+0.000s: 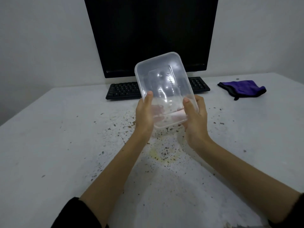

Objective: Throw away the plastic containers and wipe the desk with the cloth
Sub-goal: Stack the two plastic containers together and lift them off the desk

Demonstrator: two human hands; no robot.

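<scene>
White wall and a pale, crumb-strewn table (49,137) frame the scene, with both hands raised above the surface. Grip: the left hand (144,116) and right hand (195,117) each clasp a long side of the clear plastic container (164,86) at its near end, thumbs laid over the rim and fingers curled beneath, visible through the base. The container is held clear of the table, tilted with its open side toward the viewer, its far end rising in front of the keyboard (121,91) and dark monitor (151,30). It appears empty. Judged from its thin, translucent walls, it should be very light, somewhat flexible and smooth, so a moderate squeeze at the stiffer rim is likely safer than pressing mid-wall, which may buckle; one hand at the rim would probably suffice for carrying. Directly below the grip lie brown crumbs (128,124) and, nearer the viewer, a yellowish stain (156,155). Well to the right of the grip, and farther back, the purple cloth (241,88) rests crumpled on the table, untouched. No bin is in view.
</scene>
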